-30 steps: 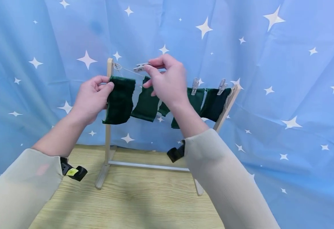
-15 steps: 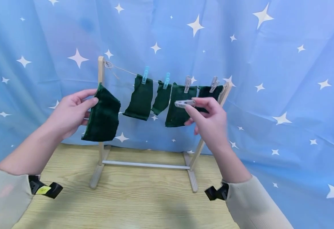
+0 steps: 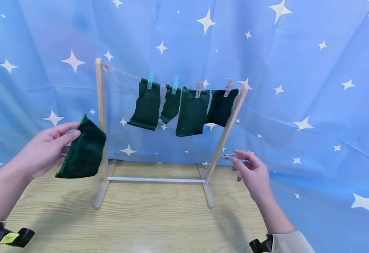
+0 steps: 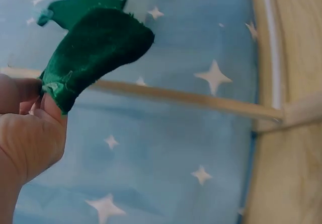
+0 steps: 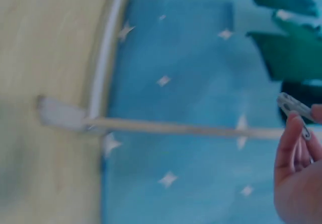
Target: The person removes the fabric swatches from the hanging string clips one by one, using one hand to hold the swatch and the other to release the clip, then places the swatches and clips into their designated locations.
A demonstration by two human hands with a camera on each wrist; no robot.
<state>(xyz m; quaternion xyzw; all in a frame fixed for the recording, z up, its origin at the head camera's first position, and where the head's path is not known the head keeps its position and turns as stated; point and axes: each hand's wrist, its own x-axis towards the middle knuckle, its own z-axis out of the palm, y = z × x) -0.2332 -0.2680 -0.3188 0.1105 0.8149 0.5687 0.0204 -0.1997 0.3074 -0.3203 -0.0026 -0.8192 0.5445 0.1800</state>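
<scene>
My left hand (image 3: 46,149) pinches a dark green cloth (image 3: 84,149) by its left edge, in front of the rack's left post; in the left wrist view the cloth (image 4: 95,48) juts out from the fingertips. Low beside the rack's right post, my right hand (image 3: 252,172) pinches a greyish clear clothespin (image 3: 228,156) between thumb and forefinger, seen also as a clothespin (image 5: 294,107) in the right wrist view. Several green cloths, among them a wide one (image 3: 192,114), hang from the string (image 3: 125,73), held by blue clothespins (image 3: 150,79) on the left and greyish clear ones (image 3: 198,88) on the right.
The wooden rack stands on a wood-grain table (image 3: 159,218), with a left post (image 3: 101,91), a slanted right post (image 3: 227,135) and a white bottom bar (image 3: 156,180). A blue curtain (image 3: 314,88) with white stars hangs behind it.
Both hands have drawn down and apart from the string. The left carried its green cloth down and left; the right took its clothespin down and right, uncovering the hung cloths. The view shifted slightly.
</scene>
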